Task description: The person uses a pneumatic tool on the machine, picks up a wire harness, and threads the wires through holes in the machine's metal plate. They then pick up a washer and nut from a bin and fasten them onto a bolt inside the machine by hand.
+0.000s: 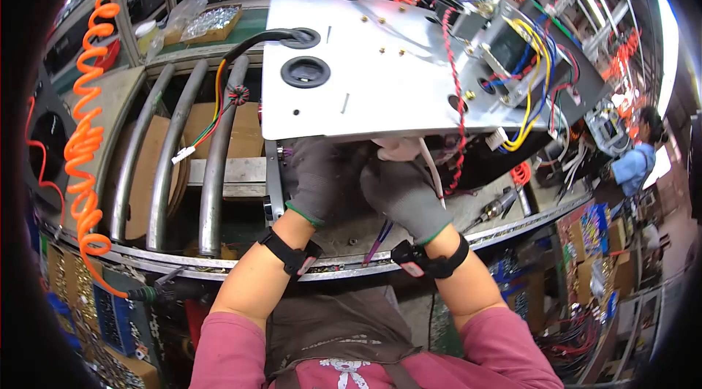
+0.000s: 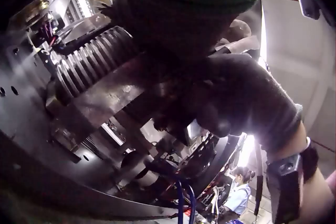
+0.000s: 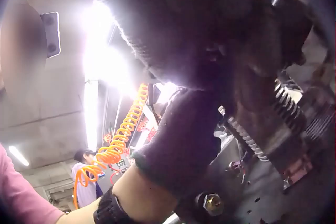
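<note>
A pale metal panel [image 1: 351, 89] with black grommets [image 1: 306, 72] covers the upper part of the head view. My left hand [image 1: 322, 180], in a dark grey glove, reaches under its near edge. Beside it, my right hand [image 1: 406, 195], gloved alike, also goes in beneath the panel. A pale tube [image 1: 431, 170] slants down next to the right hand. From below, the left wrist view shows a ribbed cylinder [image 2: 97, 58] and a metal bracket [image 2: 105, 98] close to the hands. The fingers are mostly hidden or dark, and I cannot tell what they hold.
Metal rollers [image 1: 212, 170] lie on the left, with an orange coiled hose [image 1: 88, 133] hanging beyond. Yellow and blue wires [image 1: 537, 89] and a twisted red-black cable [image 1: 455, 82] hang at the panel's right. A power screwdriver [image 1: 501, 206] rests on the bench. A person [image 1: 635, 166] is at far right.
</note>
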